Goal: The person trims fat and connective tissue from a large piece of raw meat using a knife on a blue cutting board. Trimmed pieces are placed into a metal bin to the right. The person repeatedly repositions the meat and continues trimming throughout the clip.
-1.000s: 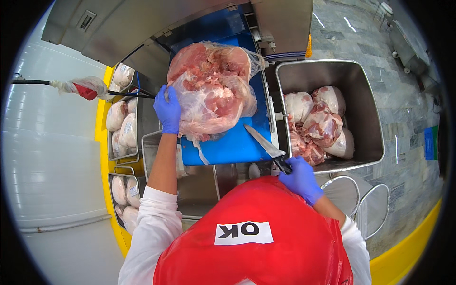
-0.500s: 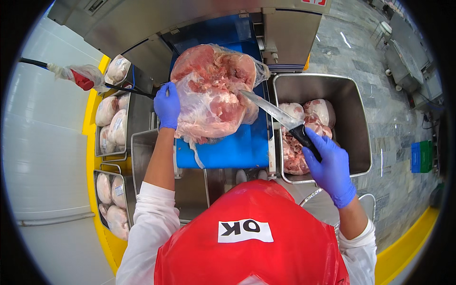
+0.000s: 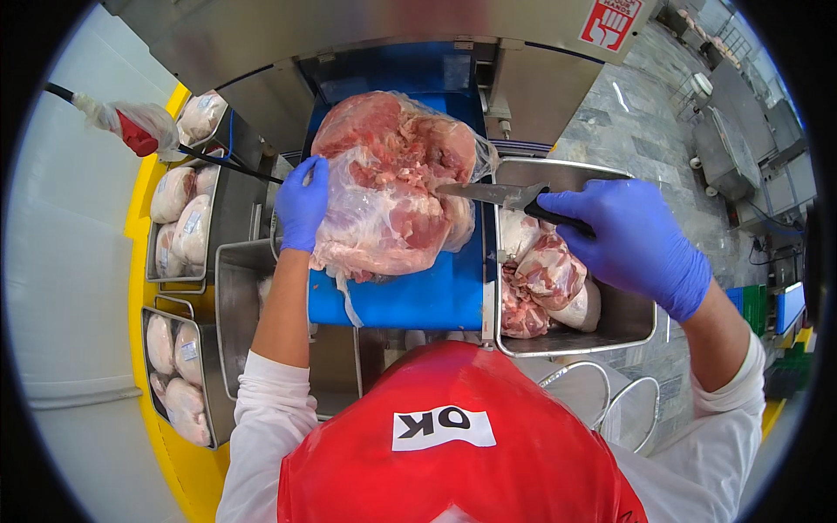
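Note:
A large piece of raw meat [image 3: 379, 218], partly covered in loose clear plastic film, lies on the blue board [image 3: 384, 309]. My blue-gloved left hand [image 3: 301, 205] grips its left side, fingers curled against the edge. My blue-gloved right hand [image 3: 632, 240] is closed round the black handle of a long knife [image 3: 488, 193]. The blade points left, with its tip at the middle of the meat, among the torn flesh; whether it is inside cannot be told.
A steel bin [image 3: 628, 340] of meat pieces stands right of the board. Trays [image 3: 207, 353] of wrapped meat stand in yellow framing at the left. A cable with a wrapped red part [image 3: 139, 141] crosses at upper left. A steel machine [image 3: 366, 35] stands behind the board, steel equipment [image 3: 724, 157] at far right.
My right hand has risen and moved right, turning the knife nearly level with its tip at the meat. My left hand stays at the meat's left edge. The view has shifted slightly.

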Demonstrator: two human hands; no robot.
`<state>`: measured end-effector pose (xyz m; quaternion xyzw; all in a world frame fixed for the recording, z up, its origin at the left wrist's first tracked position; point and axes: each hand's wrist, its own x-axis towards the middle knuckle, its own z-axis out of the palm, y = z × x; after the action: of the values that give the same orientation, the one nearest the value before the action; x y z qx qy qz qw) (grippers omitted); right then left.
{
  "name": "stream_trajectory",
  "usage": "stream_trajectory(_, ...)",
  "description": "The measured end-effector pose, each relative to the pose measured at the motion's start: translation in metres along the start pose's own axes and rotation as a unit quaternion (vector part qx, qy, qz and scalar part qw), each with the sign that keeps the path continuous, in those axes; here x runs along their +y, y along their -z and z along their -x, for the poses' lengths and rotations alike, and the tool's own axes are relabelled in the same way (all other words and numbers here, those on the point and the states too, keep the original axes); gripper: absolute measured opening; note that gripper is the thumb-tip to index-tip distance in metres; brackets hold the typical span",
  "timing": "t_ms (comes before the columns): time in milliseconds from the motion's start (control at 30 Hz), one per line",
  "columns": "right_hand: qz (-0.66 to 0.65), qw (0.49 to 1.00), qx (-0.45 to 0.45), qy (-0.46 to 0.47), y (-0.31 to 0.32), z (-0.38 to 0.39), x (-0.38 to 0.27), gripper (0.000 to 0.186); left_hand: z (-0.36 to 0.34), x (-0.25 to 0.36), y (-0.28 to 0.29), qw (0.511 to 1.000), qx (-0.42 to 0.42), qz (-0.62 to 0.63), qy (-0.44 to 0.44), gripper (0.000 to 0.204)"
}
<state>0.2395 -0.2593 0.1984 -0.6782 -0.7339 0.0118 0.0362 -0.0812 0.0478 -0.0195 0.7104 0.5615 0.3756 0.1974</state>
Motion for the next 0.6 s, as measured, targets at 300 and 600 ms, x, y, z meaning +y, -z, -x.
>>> stream_trajectory(300, -0.087, 0.992, -0.090, 0.015, 0.008, -0.049, 0.015, 0.034, 0.000, 0.004, 0.002, 1.000, -0.014, 0.005, -0.013, 0.041)
stream_trajectory(600, -0.330, 0.925, 0.007, -0.190, -0.125, 0.038, -0.018, 0.048, -0.005, 0.012, 0.003, 0.999, -0.032, -0.019, -0.014, 0.035)
